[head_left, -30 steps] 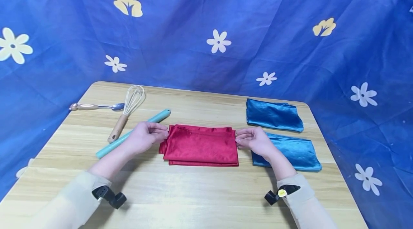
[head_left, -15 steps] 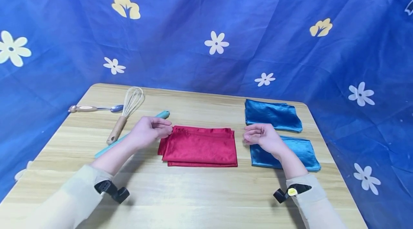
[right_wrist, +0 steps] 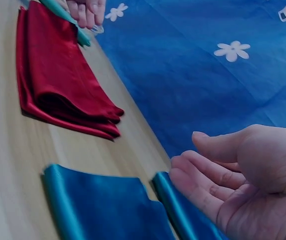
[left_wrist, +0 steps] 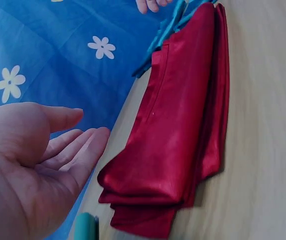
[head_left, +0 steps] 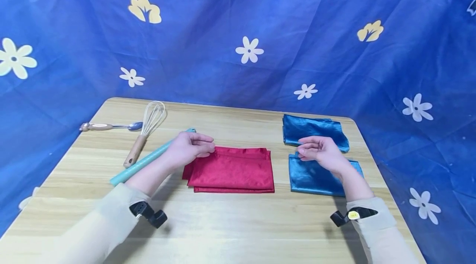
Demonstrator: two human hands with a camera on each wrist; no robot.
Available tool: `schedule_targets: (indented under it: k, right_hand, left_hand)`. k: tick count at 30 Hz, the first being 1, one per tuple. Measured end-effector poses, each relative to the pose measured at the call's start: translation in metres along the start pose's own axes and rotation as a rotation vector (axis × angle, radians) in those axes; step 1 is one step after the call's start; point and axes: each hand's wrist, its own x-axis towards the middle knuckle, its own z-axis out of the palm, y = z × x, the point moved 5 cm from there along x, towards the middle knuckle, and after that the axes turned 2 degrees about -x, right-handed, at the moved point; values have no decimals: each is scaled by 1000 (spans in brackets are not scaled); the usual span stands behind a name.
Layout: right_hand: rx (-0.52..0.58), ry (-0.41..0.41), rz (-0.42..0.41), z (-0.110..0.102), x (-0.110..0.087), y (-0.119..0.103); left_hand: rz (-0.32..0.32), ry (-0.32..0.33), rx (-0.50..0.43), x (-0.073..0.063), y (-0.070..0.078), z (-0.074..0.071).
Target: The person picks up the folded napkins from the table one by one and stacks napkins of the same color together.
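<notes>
Far L, a spoon [head_left: 111,126] is lying on the table [head_left: 230,227], its bowl pointing R, just beside a whisk [head_left: 143,134] that's lying w/ its wire end away from the person. Nr the whisk handle, a teal rod [head_left: 143,167] is lying diag., passing partly under the L arm in head view. L hand [head_left: 186,148] is hovering by the far-L corner of the red cloth [head_left: 234,169]; its fingers are relaxing, holding nothing, w/ a gap showing in L wrist view. Red cloth is lying folded flat mid-table, layers sticking out unevenly at L edge. To its R, two folded blue pieces are lying: dk blue cloth [head_left: 303,128] farther back, lighter blue cloth [head_left: 312,179] nearer the person. R hand [head_left: 323,154] is hovering above them, fingers loosely bending, gripping nothing. Behind, a blue flowered backdrop [head_left: 208,70] is hanging.
</notes>
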Motion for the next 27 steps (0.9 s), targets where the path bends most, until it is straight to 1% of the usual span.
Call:
schedule_targets:
  k: [4,9,15,18,23,27]
  right_hand:
    - [-18,17,6,-15,-2,2]
    - [-33,43,25,-35,-4,8]
    - [-33,64,68,-58,-9,11]
    - [-35,67,89,-69,-11,13]
    - [-51,92,122,-88,-13,20]
    - [-44,120,150,-102,-14,27]
  left_hand:
    - [4,-16,-38,8,3,9]
    - [-10,-32,-76,19,6,21]
    - [-33,-64,-118,33,14,37]
    - [-34,-68,-137,40,18,43]
    - [-28,-70,-121,52,24,54]
    - [-42,-74,-136,61,28,63]
